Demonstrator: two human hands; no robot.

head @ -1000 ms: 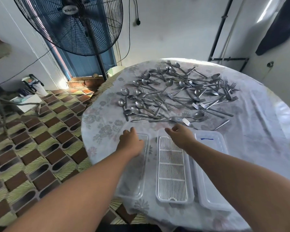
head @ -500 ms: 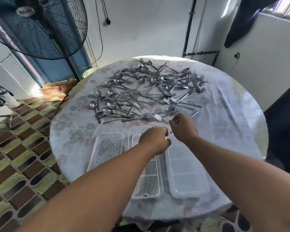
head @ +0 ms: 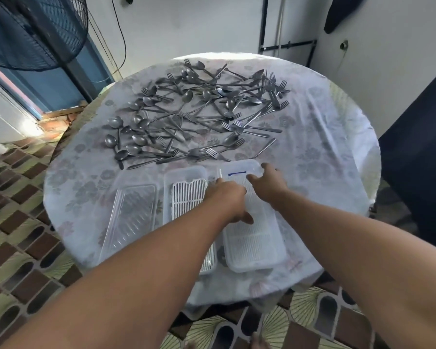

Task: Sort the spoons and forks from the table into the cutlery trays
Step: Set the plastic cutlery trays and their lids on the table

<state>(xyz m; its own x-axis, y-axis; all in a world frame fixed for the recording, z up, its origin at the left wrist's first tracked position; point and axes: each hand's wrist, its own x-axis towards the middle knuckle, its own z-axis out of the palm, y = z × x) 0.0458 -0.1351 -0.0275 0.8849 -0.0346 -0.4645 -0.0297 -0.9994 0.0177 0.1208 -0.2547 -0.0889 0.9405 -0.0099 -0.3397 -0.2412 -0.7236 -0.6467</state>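
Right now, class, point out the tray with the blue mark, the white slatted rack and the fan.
Tray with the blue mark [head: 256, 258], head view, on its near ribbed floor.
White slatted rack [head: 188, 197], head view, on its slats.
Fan [head: 33, 34], head view, on its wire guard.

Bright daylight, glare on far tablecloth [head: 237, 57]; motion blur, wide-angle edge distortion.

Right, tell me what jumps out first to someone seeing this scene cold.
The big tangled heap of spoons and forks spread over the far half of the round table. Next, both arms reaching in: the left hand and right hand meet over the rightmost tray, at its far end. Two more trays lie beside it, the clear tray leftmost and the slatted tray in the middle.
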